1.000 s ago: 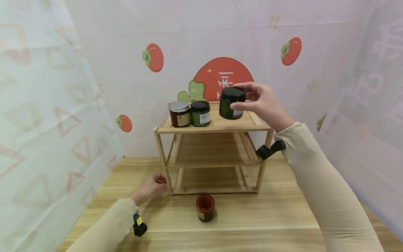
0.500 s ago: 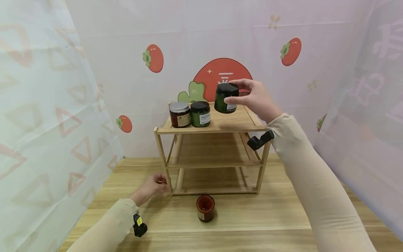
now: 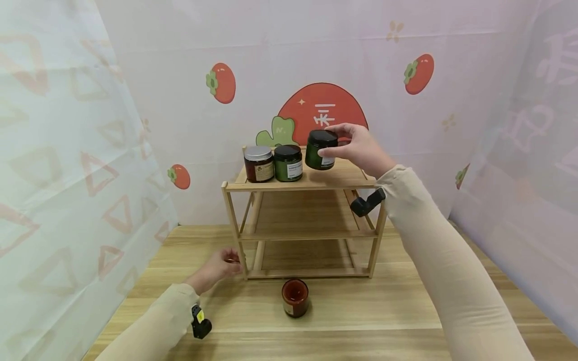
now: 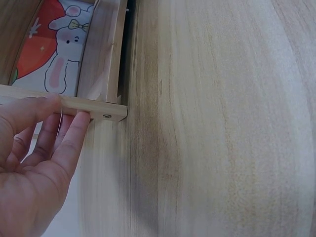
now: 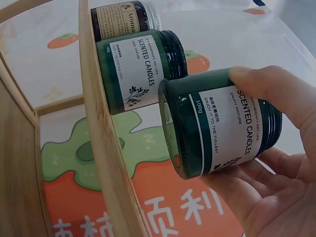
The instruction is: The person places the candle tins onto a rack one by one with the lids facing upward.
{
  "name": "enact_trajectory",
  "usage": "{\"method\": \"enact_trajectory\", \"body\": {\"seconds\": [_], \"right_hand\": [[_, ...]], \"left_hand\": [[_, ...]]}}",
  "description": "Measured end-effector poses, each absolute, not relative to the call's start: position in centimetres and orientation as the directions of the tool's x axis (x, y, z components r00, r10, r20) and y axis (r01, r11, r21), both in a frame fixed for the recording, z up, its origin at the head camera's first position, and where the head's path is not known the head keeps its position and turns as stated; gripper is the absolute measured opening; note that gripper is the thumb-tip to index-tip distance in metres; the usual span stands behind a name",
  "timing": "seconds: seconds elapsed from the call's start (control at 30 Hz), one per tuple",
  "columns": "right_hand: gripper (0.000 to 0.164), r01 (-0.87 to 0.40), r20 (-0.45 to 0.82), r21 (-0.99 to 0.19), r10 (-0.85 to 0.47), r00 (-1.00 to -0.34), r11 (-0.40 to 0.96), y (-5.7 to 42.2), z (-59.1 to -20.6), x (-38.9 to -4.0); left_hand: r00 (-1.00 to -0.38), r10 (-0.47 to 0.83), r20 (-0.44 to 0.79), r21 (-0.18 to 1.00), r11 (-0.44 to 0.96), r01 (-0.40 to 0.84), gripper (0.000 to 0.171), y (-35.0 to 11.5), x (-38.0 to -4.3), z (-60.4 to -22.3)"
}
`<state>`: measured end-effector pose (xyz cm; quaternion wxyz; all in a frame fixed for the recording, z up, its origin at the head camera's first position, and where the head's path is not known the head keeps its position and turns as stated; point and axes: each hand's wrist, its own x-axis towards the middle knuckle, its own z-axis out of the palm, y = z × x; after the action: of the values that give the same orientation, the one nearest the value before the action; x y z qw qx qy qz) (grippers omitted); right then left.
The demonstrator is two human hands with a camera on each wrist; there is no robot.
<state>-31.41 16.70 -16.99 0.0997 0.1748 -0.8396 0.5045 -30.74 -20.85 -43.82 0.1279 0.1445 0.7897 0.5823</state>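
In the head view my right hand (image 3: 356, 146) grips a green scented-candle jar (image 3: 316, 156) with a black lid and white label. The jar hangs slightly tilted just above the top tier of a wooden rack (image 3: 307, 186). Left of it stand a matching green candle jar (image 3: 287, 168) and a brown candle jar (image 3: 259, 169) with a silver lid. In the right wrist view, thumb and fingers clasp the held jar (image 5: 222, 128) around its lid end. My left hand (image 3: 221, 268) pinches the rack's front left post (image 4: 94, 106) low down, thumb opposite fingers.
An open reddish-brown glass jar (image 3: 295, 303) stands on the wooden table (image 3: 370, 311) before the rack. The rack's middle tier (image 3: 302, 213) and bottom tier (image 3: 302, 255) lie below. Printed cloth (image 3: 158, 90) surrounds the back and sides.
My right hand has carried the green candle jar leftward, nearer the standing green jar; it rose a little, then came down. My left hand has stayed at the post.
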Motion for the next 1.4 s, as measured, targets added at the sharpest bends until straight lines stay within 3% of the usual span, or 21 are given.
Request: {"method": "enact_trajectory", "body": {"seconds": [0.9, 1.4], "right_hand": [[0.059, -0.356, 0.275, -0.823, -0.236, -0.932, 0.443, 16.2, -18.3, -32.1], [0.07, -0.328, 0.243, -0.813, -0.231, -0.942, 0.481, 16.1, -18.6, -32.5]], "left_hand": [[-0.922, 0.386, -0.034, 0.964, 0.257, 0.072, 0.031, -21.0, -31.1, -44.1], [-0.931, 0.361, -0.052, 0.956, 0.288, 0.058, 0.033, -20.7, -30.9, -44.0]]}}
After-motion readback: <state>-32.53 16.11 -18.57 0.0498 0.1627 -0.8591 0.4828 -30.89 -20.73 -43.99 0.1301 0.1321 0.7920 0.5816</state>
